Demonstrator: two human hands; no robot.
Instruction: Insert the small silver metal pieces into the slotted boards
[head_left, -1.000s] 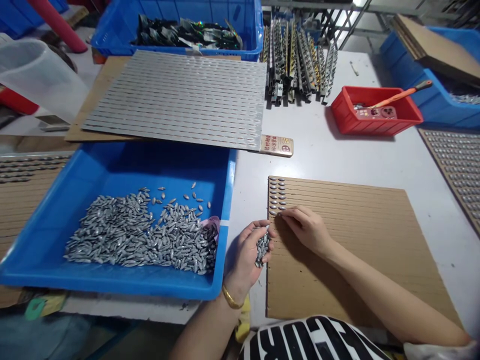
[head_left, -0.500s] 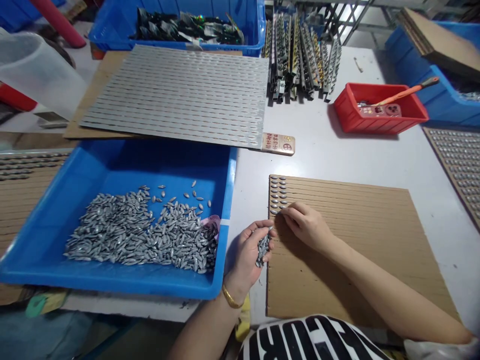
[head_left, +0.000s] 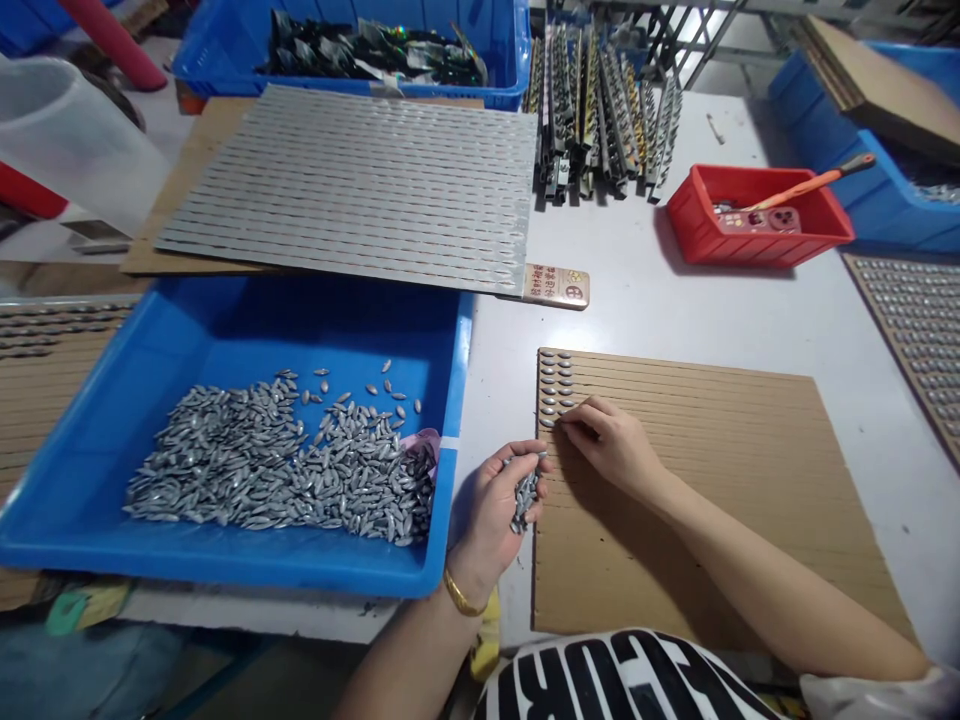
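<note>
Head view shows a placing step: left hand (head_left: 496,505) cupped around a clutch of silver pieces (head_left: 525,495) just off the left edge of the cardboard sheet (head_left: 720,480). The right hand (head_left: 611,445) is pinched narrow on that sheet, at the foot of its left-edge column. Seating another piece likely calls for careful groove alignment.

Bright, even overhead light; soft shadows, edges bowed.

Small factory assembly bench, blue bins (head_left: 225,330) of silver metal pieces (head_left: 277,465), slotted cardboard sheets (head_left: 712,480), red parts tray (head_left: 757,215)
</note>
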